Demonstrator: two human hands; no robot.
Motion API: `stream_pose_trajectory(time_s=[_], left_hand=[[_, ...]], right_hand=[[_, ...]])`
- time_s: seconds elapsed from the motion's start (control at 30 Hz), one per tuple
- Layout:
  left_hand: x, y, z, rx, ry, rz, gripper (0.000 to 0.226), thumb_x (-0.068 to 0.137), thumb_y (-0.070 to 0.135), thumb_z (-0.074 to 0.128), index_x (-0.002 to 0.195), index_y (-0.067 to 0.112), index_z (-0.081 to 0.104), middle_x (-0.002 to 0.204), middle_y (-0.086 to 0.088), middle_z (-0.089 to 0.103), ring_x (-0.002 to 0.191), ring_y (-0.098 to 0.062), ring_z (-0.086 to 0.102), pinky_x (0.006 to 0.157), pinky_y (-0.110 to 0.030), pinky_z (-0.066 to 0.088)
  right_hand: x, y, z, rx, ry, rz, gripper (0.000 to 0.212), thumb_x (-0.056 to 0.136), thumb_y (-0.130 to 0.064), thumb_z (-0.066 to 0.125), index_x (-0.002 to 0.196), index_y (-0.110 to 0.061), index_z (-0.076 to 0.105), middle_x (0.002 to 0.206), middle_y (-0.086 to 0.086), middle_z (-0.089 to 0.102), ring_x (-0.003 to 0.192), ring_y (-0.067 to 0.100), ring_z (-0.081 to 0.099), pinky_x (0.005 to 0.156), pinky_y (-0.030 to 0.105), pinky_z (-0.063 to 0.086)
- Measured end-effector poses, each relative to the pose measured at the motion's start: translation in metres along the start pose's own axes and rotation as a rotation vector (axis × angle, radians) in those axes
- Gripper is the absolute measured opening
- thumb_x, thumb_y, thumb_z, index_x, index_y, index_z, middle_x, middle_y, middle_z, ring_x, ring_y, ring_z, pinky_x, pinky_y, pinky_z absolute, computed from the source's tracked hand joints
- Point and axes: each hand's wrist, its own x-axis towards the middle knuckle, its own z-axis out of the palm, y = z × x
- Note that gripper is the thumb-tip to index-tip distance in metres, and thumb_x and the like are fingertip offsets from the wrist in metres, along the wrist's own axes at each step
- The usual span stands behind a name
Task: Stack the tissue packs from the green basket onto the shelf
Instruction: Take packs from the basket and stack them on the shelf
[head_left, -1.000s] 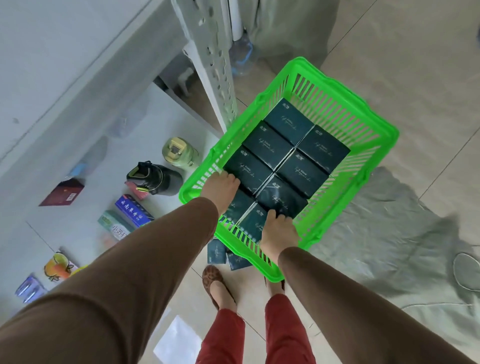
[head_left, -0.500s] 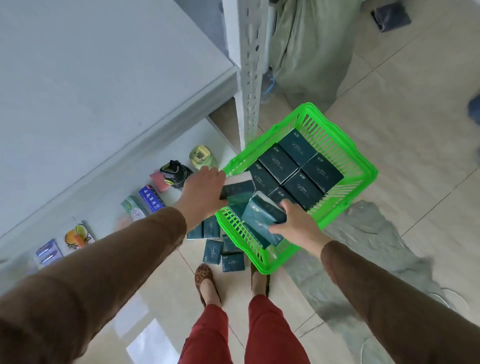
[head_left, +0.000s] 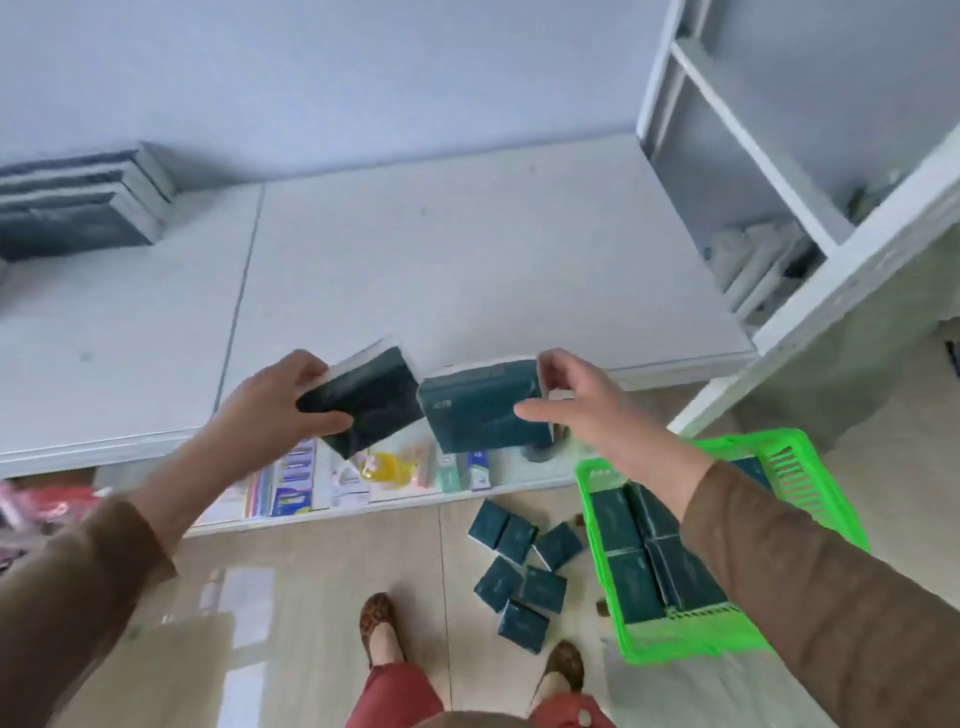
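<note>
Mostly unfinished: I carry two tissue packs toward the shelf (head_left: 467, 249).

My left hand (head_left: 275, 410) grips the left pack (head_left: 371, 397), thumb under and fingers over, its long axis tilted up to the right. My right hand (head_left: 582, 410) pinches the right pack (head_left: 480, 410) at its right end, its long axis nearly level, broad face toward me. Both hang over the shelf's front edge. A blurred stack (head_left: 72, 208) sits far left; the green basket (head_left: 779, 452) holds more packs, and loose packs (head_left: 519, 566) lie on the floor.
</note>
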Motion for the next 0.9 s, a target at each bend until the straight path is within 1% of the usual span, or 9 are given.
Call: stream_pose_trajectory(time_s=[0.1, 0.2, 0.3, 0.37, 0.43, 0.5, 0.57, 0.73, 0.9], left_hand=[[0.006, -0.066, -0.058, 0.006, 0.138, -0.023, 0.042, 0.07, 0.027, 0.086, 0.104, 0.025, 0.062, 0.104, 0.004, 0.059, 0.095, -0.018, 0.057, 0.079, -0.034, 0.042], [0.017, -0.14, -0.112, 0.086, 0.243, -0.045, 0.048, 0.072, 0.028, 0.085, 0.114, 0.021, 0.063, 0.106, 0.0, 0.054, 0.098, -0.021, 0.054, 0.081, -0.036, 0.04], [0.035, -0.214, -0.167, 0.172, 0.297, -0.045, 0.05, 0.073, 0.031, 0.084, 0.117, 0.019, 0.063, 0.106, -0.001, 0.059, 0.098, -0.024, 0.055, 0.081, -0.04, 0.044], [0.055, -0.261, -0.203, 0.218, 0.327, -0.023, 0.052, 0.073, 0.031, 0.084, 0.119, 0.017, 0.063, 0.11, -0.003, 0.062, 0.105, -0.028, 0.053, 0.086, -0.043, 0.045], [0.08, -0.302, -0.236, 0.26, 0.341, 0.0, 0.053, 0.074, 0.03, 0.084, 0.121, 0.016, 0.063, 0.117, -0.005, 0.063, 0.114, -0.029, 0.048, 0.094, -0.045, 0.041], [0.109, -0.337, -0.265, 0.293, 0.339, 0.022, 0.056, 0.074, 0.029, 0.084, 0.123, 0.015, 0.063, 0.12, -0.007, 0.063, 0.118, -0.031, 0.045, 0.099, -0.045, 0.038], [0.137, -0.363, -0.288, 0.344, 0.326, 0.052, 0.057, 0.074, 0.028, 0.084, 0.125, 0.015, 0.062, 0.121, -0.01, 0.063, 0.118, -0.032, 0.046, 0.1, -0.045, 0.038], [0.199, -0.401, -0.325, 0.411, 0.314, 0.141, 0.056, 0.075, 0.026, 0.084, 0.125, 0.015, 0.062, 0.121, -0.007, 0.06, 0.116, -0.03, 0.049, 0.1, -0.044, 0.041], [0.241, -0.416, -0.333, 0.529, 0.3, 0.132, 0.053, 0.079, 0.025, 0.08, 0.126, 0.015, 0.058, 0.118, -0.004, 0.054, 0.112, -0.027, 0.048, 0.089, -0.047, 0.049]], right_hand=[[0.046, -0.045, 0.058, -0.014, -0.061, -0.104, 0.038, 0.082, -0.021, 0.079, 0.113, -0.023, 0.057, 0.107, 0.006, 0.068, 0.099, 0.024, 0.066, 0.088, 0.04, 0.053], [0.092, -0.081, 0.129, -0.063, -0.14, -0.17, 0.036, 0.085, -0.028, 0.077, 0.111, -0.031, 0.053, 0.101, -0.008, 0.065, 0.099, 0.019, 0.064, 0.082, 0.03, 0.051], [0.139, -0.112, 0.21, -0.094, -0.142, -0.208, 0.038, 0.086, -0.027, 0.076, 0.115, -0.029, 0.051, 0.109, -0.007, 0.064, 0.104, 0.015, 0.063, 0.079, 0.023, 0.049], [0.172, -0.131, 0.266, -0.076, -0.1, -0.213, 0.041, 0.086, -0.019, 0.076, 0.119, -0.021, 0.052, 0.117, -0.001, 0.064, 0.108, 0.016, 0.062, 0.087, 0.025, 0.048], [0.204, -0.148, 0.314, -0.07, -0.069, -0.208, 0.038, 0.084, -0.012, 0.076, 0.115, -0.018, 0.055, 0.121, 0.003, 0.063, 0.114, 0.018, 0.06, 0.097, 0.029, 0.047], [0.234, -0.165, 0.354, -0.066, -0.07, -0.206, 0.03, 0.084, -0.009, 0.075, 0.099, -0.025, 0.054, 0.12, 0.004, 0.063, 0.115, 0.019, 0.059, 0.1, 0.031, 0.044], [0.263, -0.18, 0.385, -0.051, -0.036, -0.222, 0.032, 0.084, -0.009, 0.074, 0.088, -0.03, 0.05, 0.114, 0.003, 0.063, 0.109, 0.017, 0.059, 0.098, 0.029, 0.045], [0.326, -0.199, 0.432, -0.013, 0.069, -0.258, 0.03, 0.084, -0.007, 0.074, 0.091, -0.027, 0.053, 0.103, -0.005, 0.061, 0.101, 0.015, 0.058, 0.09, 0.025, 0.045], [0.381, -0.192, 0.454, -0.088, 0.144, -0.244, 0.028, 0.085, -0.009, 0.073, 0.1, -0.016, 0.051, 0.106, 0.006, 0.063, 0.103, 0.025, 0.061, 0.09, 0.037, 0.049]])
